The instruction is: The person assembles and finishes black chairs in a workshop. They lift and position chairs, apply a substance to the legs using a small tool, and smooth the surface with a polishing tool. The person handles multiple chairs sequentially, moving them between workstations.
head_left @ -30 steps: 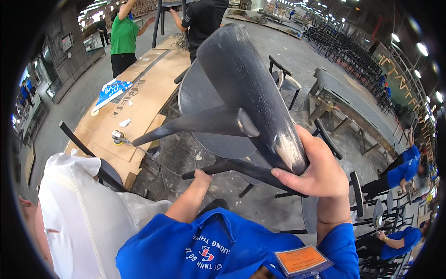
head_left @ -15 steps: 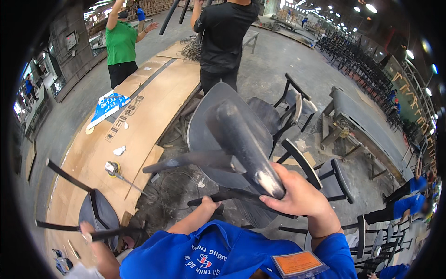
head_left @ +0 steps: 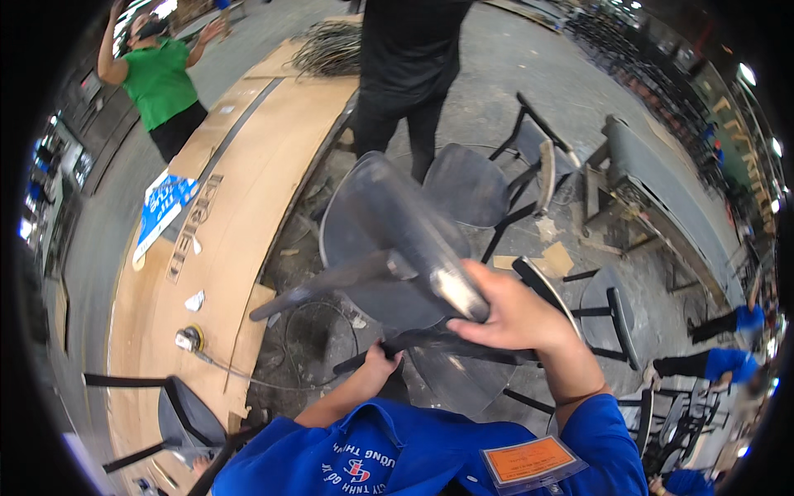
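In front of me I hold a dark grey-black wooden chair (head_left: pixel 347 215), tilted, its wide rounded seat facing away behind a thick curved rail (head_left: pixel 397 207). My right hand (head_left: pixel 517 314) wraps the near end of that rail, where a pale worn patch shows. My left hand (head_left: pixel 381 360) is closed round a dark bar of the chair, lower down and to the left. One leg (head_left: pixel 306 296) sticks out toward the workbench. The chair's upper rail is smeared by motion.
A long board-topped workbench (head_left: pixel 248 174) runs along my left, bearing a round sander (head_left: pixel 190 337) with its hose. A co-worker's hand touches another chair (head_left: pixel 186 413). A person in black (head_left: pixel 409 74) stands ahead, a person in green (head_left: pixel 161 83) beyond the bench. More chairs (head_left: pixel 467 186) stand right.
My view has tilted downward and shifted. The chair stays in both hands, its rail a little lower and further left. The person in green is further toward the upper left.
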`<state>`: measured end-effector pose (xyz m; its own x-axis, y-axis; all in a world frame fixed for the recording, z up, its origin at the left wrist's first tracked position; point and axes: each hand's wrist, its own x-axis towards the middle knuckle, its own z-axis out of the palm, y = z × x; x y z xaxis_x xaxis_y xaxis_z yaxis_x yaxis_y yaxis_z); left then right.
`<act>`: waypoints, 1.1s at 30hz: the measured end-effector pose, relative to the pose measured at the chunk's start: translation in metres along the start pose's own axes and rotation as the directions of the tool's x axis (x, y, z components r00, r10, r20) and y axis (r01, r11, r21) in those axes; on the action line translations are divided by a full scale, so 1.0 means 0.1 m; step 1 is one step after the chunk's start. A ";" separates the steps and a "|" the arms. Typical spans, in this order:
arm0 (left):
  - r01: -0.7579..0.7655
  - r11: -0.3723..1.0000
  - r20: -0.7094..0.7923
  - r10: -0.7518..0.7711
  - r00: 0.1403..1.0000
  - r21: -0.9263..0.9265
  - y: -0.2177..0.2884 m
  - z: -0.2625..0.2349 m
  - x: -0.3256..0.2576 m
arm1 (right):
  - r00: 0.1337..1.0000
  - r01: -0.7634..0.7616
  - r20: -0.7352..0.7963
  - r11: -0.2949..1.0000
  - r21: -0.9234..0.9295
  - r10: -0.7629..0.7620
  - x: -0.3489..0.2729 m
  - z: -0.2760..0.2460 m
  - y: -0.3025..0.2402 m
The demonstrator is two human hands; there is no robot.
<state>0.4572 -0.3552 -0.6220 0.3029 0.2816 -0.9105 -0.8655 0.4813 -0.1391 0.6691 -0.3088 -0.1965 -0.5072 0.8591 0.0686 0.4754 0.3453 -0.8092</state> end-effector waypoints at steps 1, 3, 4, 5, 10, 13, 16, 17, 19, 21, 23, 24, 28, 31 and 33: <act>-0.002 1.000 -0.074 0.001 0.997 -0.014 -0.06 0.06 0.08 | 0.999 0.049 -0.011 0.999 -0.012 -0.050 0.05 -0.07 0.03; 0.019 0.999 -0.003 -0.019 1.000 -0.028 -0.15 0.18 0.15 | 0.995 0.094 -0.030 0.992 -0.085 -0.097 0.13 -0.17 0.05; 0.039 0.998 -0.002 -0.039 0.999 -0.050 -0.20 0.24 0.15 | 0.998 0.066 0.014 0.995 -0.081 -0.065 0.16 -0.20 0.04; 0.029 0.999 0.027 -0.028 0.999 -0.019 -0.24 0.30 0.14 | 0.999 0.022 0.049 0.996 -0.082 -0.018 0.19 -0.21 0.03; -0.019 0.992 0.178 -0.003 0.984 0.121 -0.34 0.71 0.14 | 0.990 0.030 0.139 1.000 0.010 -0.031 0.45 -0.07 0.09; -0.033 0.990 0.102 0.019 0.995 0.136 -0.31 0.80 0.27 | 0.987 -0.047 0.156 0.998 0.050 0.039 0.67 0.06 0.27; -0.041 0.981 0.098 0.022 0.995 0.192 -0.11 0.80 0.36 | 0.979 -0.097 0.178 0.995 -0.025 0.100 0.88 0.33 0.48; -0.112 0.958 0.141 0.076 0.987 0.263 -0.03 0.79 0.36 | 0.979 -0.103 0.172 0.994 -0.029 0.106 0.96 0.46 0.56; -0.211 0.923 0.212 0.146 0.966 0.323 0.12 0.84 0.35 | 0.977 -0.160 0.138 0.987 -0.022 0.161 1.13 0.74 0.74; -0.214 0.910 0.308 0.102 0.946 0.354 0.22 0.91 0.31 | 0.984 -0.155 0.088 0.988 -0.029 0.157 1.31 0.99 0.98; -0.186 0.932 0.502 0.004 0.865 0.312 0.30 0.97 0.27 | 0.965 -0.242 0.104 0.970 -0.010 0.242 1.42 1.25 1.21; -0.161 0.934 0.534 -0.037 0.844 0.319 0.35 0.97 0.24 | 0.969 -0.233 0.077 0.972 -0.013 0.233 1.45 1.39 1.30; -0.211 0.926 0.338 0.099 0.936 0.313 0.48 0.86 0.22 | 0.939 -0.335 0.085 0.942 -0.002 0.334 1.63 1.95 1.49; -0.234 0.914 0.296 0.135 0.946 0.331 0.61 0.64 0.15 | 0.927 -0.347 0.152 0.938 -0.004 0.344 1.81 2.39 1.56; -0.237 0.903 0.373 0.094 0.923 0.358 0.73 0.46 0.01 | 0.927 -0.346 0.161 0.938 0.025 0.338 1.95 2.67 1.59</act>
<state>0.4128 -0.2817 -0.6152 0.3467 0.6151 -0.7081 -0.7109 0.6649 0.2294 0.4534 -0.1872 -0.4673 -0.4259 0.8523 -0.3035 0.6034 0.0175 -0.7973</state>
